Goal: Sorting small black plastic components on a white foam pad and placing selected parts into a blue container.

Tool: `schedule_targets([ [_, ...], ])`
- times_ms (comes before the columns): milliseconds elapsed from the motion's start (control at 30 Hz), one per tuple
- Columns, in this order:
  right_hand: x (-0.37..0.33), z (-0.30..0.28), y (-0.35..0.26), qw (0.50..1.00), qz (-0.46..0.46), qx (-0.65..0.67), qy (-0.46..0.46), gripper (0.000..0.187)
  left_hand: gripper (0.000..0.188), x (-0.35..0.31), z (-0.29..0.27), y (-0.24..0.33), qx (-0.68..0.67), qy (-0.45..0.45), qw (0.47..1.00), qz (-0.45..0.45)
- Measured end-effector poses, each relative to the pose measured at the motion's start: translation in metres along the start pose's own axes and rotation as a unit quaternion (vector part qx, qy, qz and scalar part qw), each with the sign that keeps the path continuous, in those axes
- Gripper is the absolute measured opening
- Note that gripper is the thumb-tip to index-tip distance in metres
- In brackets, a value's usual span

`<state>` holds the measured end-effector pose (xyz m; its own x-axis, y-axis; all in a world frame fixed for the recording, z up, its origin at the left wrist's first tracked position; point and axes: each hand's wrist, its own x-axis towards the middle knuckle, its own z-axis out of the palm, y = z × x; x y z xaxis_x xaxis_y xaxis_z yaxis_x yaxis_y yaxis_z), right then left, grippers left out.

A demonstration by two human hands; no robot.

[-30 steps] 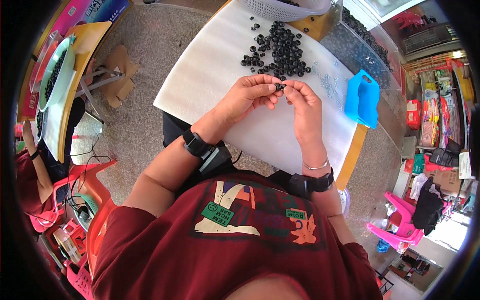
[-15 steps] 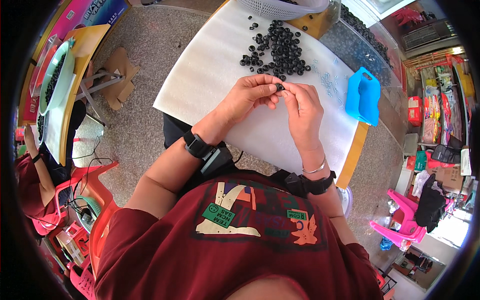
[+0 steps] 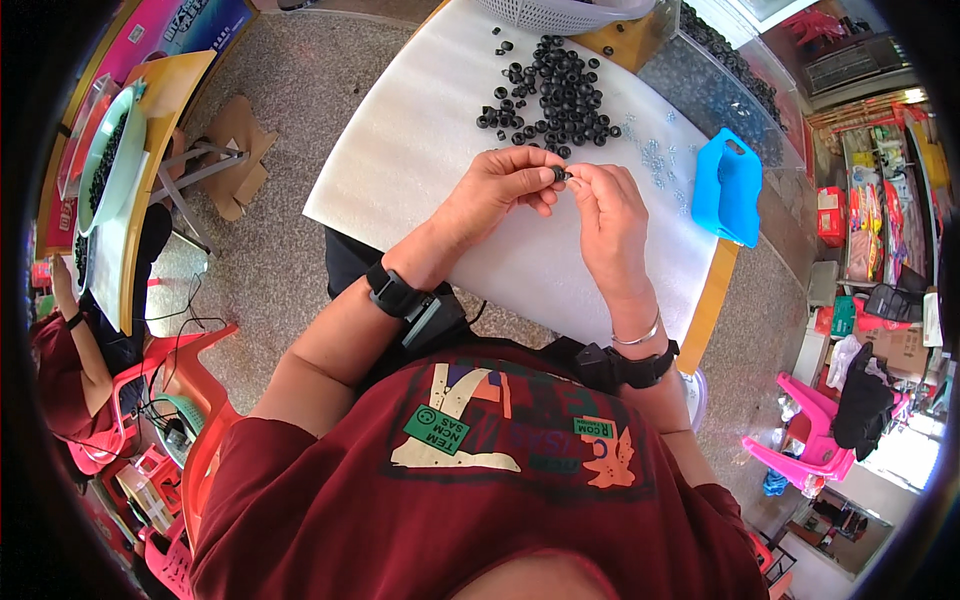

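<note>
Between thumb and forefinger, my left hand (image 3: 503, 190) pinches a small round black part (image 3: 560, 174) above the white-topped table (image 3: 400, 150). My right hand (image 3: 612, 215) meets it from the right, its thumb and forefinger pressed together at the part's side. Whatever those right fingertips grip is too small to make out. Just beyond both hands lies a loose pile of black ring-like parts (image 3: 570, 95), with some smaller black pieces around its left edge. Tiny clear bluish pieces (image 3: 655, 160) are scattered to the right of the pile.
A blue plastic scoop tray (image 3: 727, 195) sits at the table's right edge. Behind the pile stand a pale basket (image 3: 560, 15) and a clear bin (image 3: 715, 95) of black parts. To the left, a co-worker (image 3: 70, 370) sits by another table holding a green basin (image 3: 115, 155).
My right hand has drawn slightly right from the black part, opening a small gap between the fingertips where a dark tip now shows. The left hand keeps its pinch almost unmoved.
</note>
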<state>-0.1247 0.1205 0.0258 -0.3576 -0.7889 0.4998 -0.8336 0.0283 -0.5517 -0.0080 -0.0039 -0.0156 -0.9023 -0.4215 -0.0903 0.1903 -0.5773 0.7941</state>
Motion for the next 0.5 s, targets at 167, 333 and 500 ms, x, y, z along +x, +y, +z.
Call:
schedule_targets([
  [167,-0.001,0.000,0.002,1.000,-0.016,-0.017,-0.003,0.010,0.020,0.001,0.000,-0.002,0.048,-0.001,0.999,0.005],
  [333,-0.004,0.002,0.002,0.996,-0.050,-0.079,0.010,0.014,0.020,0.002,0.002,-0.004,0.106,0.000,0.994,0.015],
  [500,-0.010,0.001,0.003,0.986,-0.077,-0.150,-0.007,0.014,0.020,-0.001,0.010,-0.003,0.223,0.009,0.974,0.031],
])
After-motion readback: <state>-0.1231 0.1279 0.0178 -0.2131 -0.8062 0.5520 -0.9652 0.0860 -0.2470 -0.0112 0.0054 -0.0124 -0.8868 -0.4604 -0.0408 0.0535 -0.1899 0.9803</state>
